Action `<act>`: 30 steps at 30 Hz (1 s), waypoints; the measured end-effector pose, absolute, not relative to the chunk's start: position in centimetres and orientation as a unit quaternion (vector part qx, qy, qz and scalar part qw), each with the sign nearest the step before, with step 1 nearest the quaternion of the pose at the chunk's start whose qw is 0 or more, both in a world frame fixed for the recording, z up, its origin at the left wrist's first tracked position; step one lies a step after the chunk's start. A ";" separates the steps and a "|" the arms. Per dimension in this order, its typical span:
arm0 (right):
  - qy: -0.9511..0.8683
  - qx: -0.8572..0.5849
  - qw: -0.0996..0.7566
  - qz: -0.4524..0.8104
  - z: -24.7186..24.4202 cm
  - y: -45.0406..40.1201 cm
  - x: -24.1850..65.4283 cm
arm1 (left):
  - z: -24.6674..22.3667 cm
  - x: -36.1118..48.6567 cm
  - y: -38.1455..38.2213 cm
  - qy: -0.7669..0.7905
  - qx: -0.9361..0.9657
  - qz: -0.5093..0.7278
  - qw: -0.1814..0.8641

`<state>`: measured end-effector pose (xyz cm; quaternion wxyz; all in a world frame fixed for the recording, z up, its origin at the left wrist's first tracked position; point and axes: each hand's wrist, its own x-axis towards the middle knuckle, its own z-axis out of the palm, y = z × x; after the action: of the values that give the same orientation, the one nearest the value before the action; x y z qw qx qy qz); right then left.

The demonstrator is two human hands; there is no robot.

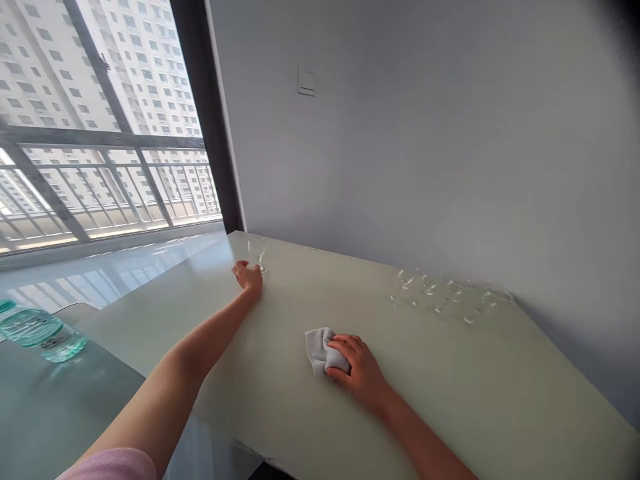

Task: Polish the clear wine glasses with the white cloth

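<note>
Grey cloth [316,350] lies bunched on the pale tabletop [300,287], in from the near edge; we find the right hand [363,373] curled over it, fingers gripping its right part. We record the left hand [247,277] outstretched towards the table's far left corner, fingers half spread and loosely bent, just beside a stemmed glass [257,248]. That glass stands upright near the far edge; whether the hand touches it, we cannot tell. We note a broad stretch of tabletop between it and the cluster of glasses [440,293] at right, close to the wall [450,133]; blur prevents our counting them. We observe wide room between the two forearms. A green-tinted bottle [37,330] occupies the darker surface [50,413] at left.
</note>
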<state>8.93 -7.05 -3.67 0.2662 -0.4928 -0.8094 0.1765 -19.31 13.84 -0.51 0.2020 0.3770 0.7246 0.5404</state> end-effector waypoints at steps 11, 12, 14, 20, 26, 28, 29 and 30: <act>-0.777 -0.497 0.319 0.217 -3.2 -7.2 9.4 | -1.6 6.3 10.9 0.490 0.635 0.343 0.489; -0.777 -0.496 0.321 0.215 -3.1 -7.3 9.4 | -1.7 8.5 10.7 0.476 0.640 0.323 0.509; -0.781 -0.493 0.321 0.209 -2.9 -7.4 9.4 | -1.8 12.1 10.4 0.459 0.646 0.300 0.531; -0.782 -0.492 0.321 0.207 -2.1 -7.7 9.3 | -2.5 15.2 10.8 0.462 0.653 0.299 0.520; -0.783 -0.486 0.317 0.223 -2.8 -7.4 9.3 | -3.5 8.3 11.4 0.492 0.644 0.331 0.483; -0.783 -0.481 0.323 0.226 -3.1 -7.2 9.3 | -3.8 4.5 11.3 0.506 0.636 0.347 0.468; -0.783 -0.479 0.325 0.227 -3.2 -7.2 9.3 | -3.8 2.5 11.3 0.513 0.631 0.356 0.461; -0.784 -0.477 0.326 0.228 -3.3 -7.2 9.3 | -3.9 0.4 11.3 0.522 0.625 0.365 0.452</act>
<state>9.34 -7.16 -3.29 0.3263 -0.4767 -0.7839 0.2276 0.37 11.26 -3.88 0.4523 0.6247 0.5217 0.3647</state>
